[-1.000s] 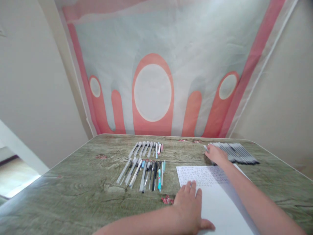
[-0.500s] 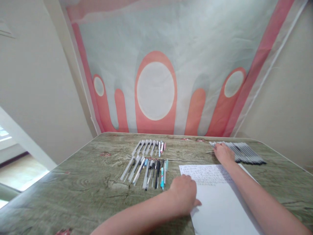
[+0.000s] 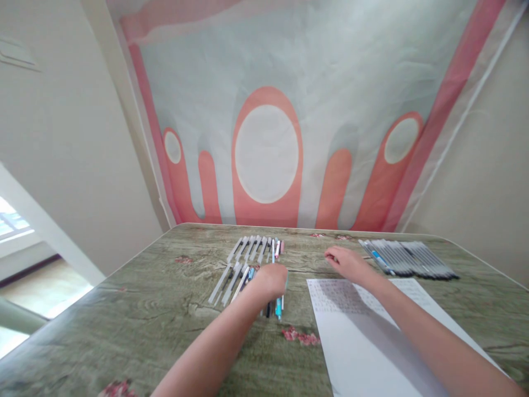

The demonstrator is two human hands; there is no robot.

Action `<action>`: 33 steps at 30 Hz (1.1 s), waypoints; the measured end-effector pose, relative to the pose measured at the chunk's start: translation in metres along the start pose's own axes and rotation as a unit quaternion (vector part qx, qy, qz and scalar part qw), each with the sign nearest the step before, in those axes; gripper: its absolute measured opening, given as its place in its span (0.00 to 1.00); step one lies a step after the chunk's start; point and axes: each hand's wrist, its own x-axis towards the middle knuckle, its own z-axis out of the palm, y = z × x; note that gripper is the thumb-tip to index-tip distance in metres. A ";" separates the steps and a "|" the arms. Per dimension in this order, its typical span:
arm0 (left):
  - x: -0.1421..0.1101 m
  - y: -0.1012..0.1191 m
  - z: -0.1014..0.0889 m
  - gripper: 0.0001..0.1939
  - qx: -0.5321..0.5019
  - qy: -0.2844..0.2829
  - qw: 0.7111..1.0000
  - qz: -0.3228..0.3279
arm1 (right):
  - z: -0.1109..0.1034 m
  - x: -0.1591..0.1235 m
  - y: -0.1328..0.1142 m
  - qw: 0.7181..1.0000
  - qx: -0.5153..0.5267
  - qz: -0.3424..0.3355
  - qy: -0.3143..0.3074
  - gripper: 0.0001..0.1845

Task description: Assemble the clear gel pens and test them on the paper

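My left hand (image 3: 273, 280) reaches over the front row of pens, its fingers curled downward and closed. What they grip, if anything, is hidden behind the hand. Under and beside it lie clear-barrelled pens (image 3: 220, 283) and a turquoise pen (image 3: 278, 307). My right hand (image 3: 344, 262) hovers beyond the top edge of a sheet of paper (image 3: 355, 336), fingers drawn together, with nothing showing in them. To its right lies a tight row of clear pens with dark tips (image 3: 417, 258), with a blue pen (image 3: 382, 262) at the left end.
A back row of pens (image 3: 252, 249) lies behind the front row, with a pink one (image 3: 282, 247) at its end. Handwriting covers the top of the paper. The wood-patterned table (image 3: 165, 314) meets a patterned backdrop (image 3: 264, 215) at its far edge.
My left hand has moved from the paper's left edge up and left onto the front pens. My right hand has drawn back leftward from the right-hand row, where a blue pen now shows.
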 end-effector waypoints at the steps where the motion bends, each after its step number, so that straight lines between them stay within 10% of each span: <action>1: 0.000 0.003 0.000 0.14 0.007 -0.001 1.000 0.003 | 0.004 -0.001 -0.014 0.999 0.016 -0.040 0.003 0.11; 6: 0.000 0.012 0.002 0.21 0.020 -0.015 0.999 -0.021 | 0.030 -0.010 -0.071 0.974 0.058 -0.220 0.006 0.20; 12: 0.002 0.016 0.008 0.21 0.006 -0.011 1.000 0.006 | 0.037 -0.018 -0.085 0.952 0.073 -0.296 -0.018 0.21; 33: -0.003 0.019 0.010 0.32 -0.010 -0.023 0.999 0.025 | 0.031 -0.020 -0.072 0.985 0.088 -0.129 0.071 0.05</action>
